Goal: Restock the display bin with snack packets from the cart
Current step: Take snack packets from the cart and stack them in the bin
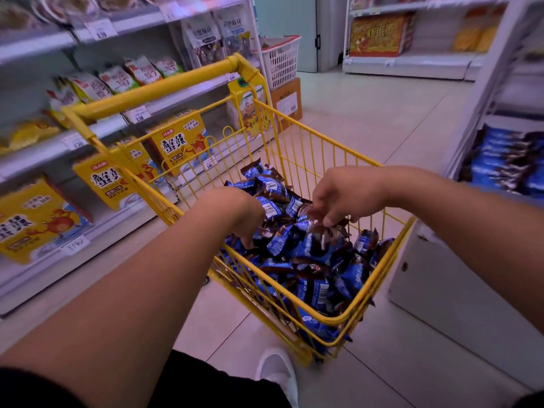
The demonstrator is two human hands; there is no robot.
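Note:
A yellow wire cart [329,319] stands in the aisle, holding several blue and brown snack packets [318,287]. Both my hands reach down into it. My left hand [235,213] is buried among the packets at the cart's left side, its fingers curled down into the pile; what they hold is hidden. My right hand [341,198] pinches the top edge of a dark packet [323,237] in the middle of the pile. The display bin [506,160] on the right shelf unit holds more of the same blue packets.
Shelves with yellow boxes [38,219] and snack bags line the left. A white plastic basket [279,60] sits on a cardboard box [288,101] beyond the cart. A white cabinet side [459,290] stands right of the cart. My white shoe [279,372] is below.

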